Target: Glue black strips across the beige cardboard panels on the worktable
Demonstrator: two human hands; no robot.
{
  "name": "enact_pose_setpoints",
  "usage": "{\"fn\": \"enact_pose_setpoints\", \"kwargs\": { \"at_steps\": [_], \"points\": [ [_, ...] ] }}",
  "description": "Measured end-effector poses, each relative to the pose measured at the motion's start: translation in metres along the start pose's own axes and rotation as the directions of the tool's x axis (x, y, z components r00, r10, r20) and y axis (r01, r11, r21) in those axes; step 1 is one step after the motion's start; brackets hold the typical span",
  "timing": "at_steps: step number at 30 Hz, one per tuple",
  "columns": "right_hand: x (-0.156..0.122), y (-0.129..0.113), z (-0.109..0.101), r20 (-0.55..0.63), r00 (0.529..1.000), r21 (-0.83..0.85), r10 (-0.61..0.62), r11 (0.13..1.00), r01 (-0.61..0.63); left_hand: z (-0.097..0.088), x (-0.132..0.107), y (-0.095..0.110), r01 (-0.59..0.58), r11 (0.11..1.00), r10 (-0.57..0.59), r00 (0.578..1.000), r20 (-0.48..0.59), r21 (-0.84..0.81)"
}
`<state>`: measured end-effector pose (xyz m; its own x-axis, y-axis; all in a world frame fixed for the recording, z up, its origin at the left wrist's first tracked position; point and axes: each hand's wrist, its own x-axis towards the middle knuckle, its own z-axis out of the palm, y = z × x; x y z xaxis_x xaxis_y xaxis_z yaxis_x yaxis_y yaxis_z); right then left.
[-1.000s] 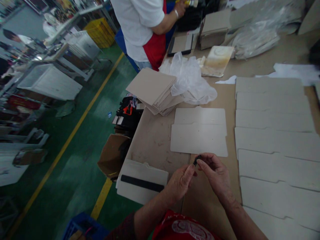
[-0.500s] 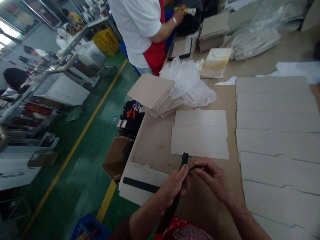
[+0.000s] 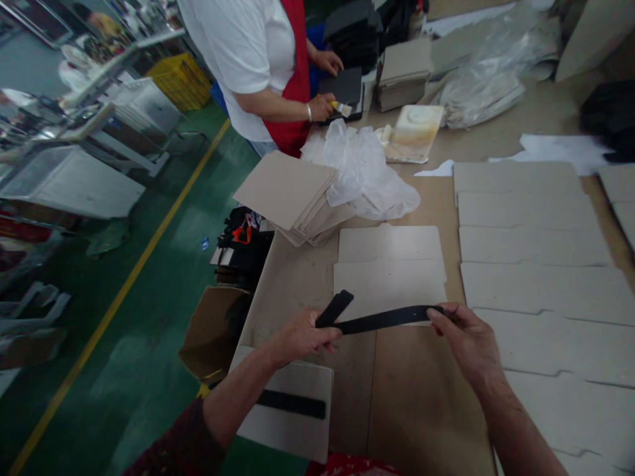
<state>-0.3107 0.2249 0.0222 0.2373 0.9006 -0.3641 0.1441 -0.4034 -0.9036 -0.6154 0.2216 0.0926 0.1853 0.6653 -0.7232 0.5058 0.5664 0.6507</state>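
My left hand (image 3: 303, 336) is closed on black strips, and the end of one short black strip (image 3: 336, 308) sticks up past its fingers. Another flat black strip (image 3: 384, 320) stretches from there to my right hand (image 3: 466, 340), which pinches its far end between thumb and fingers. Beneath the strip lie two overlapping pale grey boards (image 3: 389, 277). Below my left forearm a pale board (image 3: 302, 377) rests at the table corner, with a black strip (image 3: 292, 402) lying across it. The forearm hides part of that board.
Rows of overlapping grey boards (image 3: 536, 284) cover the right side. A stack of boards (image 3: 288, 188) and a crumpled plastic bag (image 3: 370, 175) lie ahead. A co-worker in a red apron (image 3: 292, 86) holds a brush (image 3: 341, 108). An open cardboard box (image 3: 206, 334) stands left of the table.
My hands have moved apart, drawing a black strip out between them. The view has shifted right. The co-worker's brush has come down to a black board.
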Motion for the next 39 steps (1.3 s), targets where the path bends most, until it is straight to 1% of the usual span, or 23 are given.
{"fn": "enact_pose_setpoints", "kwargs": {
  "at_steps": [2,4,7,9,11,17,22,32,39],
  "points": [
    [0.011,0.005,0.001,-0.037,0.999,-0.035,0.010,0.999,-0.011,-0.009,0.015,-0.003,-0.005,0.999,0.007,0.998,-0.069,0.033],
    [0.021,0.012,0.003,-0.069,0.998,-0.073,0.002,0.997,-0.007,-0.011,0.032,-0.005,-0.013,0.999,0.017,0.991,-0.133,0.034],
    [0.034,0.021,0.006,-0.147,0.987,-0.160,-0.064,0.986,0.040,-0.006,0.052,-0.004,-0.027,1.000,0.027,0.978,-0.206,0.003],
    [0.042,0.025,0.009,-0.197,0.974,-0.206,-0.109,0.976,0.068,-0.003,0.061,-0.002,-0.026,1.000,0.025,0.970,-0.241,-0.004],
    [0.047,0.027,0.011,-0.229,0.965,-0.237,-0.127,0.969,0.071,0.000,0.067,-0.001,-0.026,1.000,0.024,0.963,-0.268,-0.005],
    [0.055,0.029,0.018,-0.285,0.946,-0.345,-0.151,0.937,0.046,0.001,0.074,0.001,-0.036,0.999,0.035,0.941,-0.337,0.005],
    [0.058,0.034,0.019,-0.310,0.936,-0.390,-0.167,0.920,0.035,0.006,0.079,0.002,-0.043,0.999,0.039,0.931,-0.363,-0.001],
    [0.061,0.032,0.017,-0.291,0.935,-0.446,-0.202,0.893,0.054,0.012,0.083,0.008,-0.014,1.000,0.010,0.911,-0.412,-0.006],
    [0.060,0.030,0.019,-0.282,0.937,-0.468,-0.205,0.882,0.052,0.013,0.089,0.005,0.007,1.000,-0.004,0.900,-0.436,0.006]
  ]
}}
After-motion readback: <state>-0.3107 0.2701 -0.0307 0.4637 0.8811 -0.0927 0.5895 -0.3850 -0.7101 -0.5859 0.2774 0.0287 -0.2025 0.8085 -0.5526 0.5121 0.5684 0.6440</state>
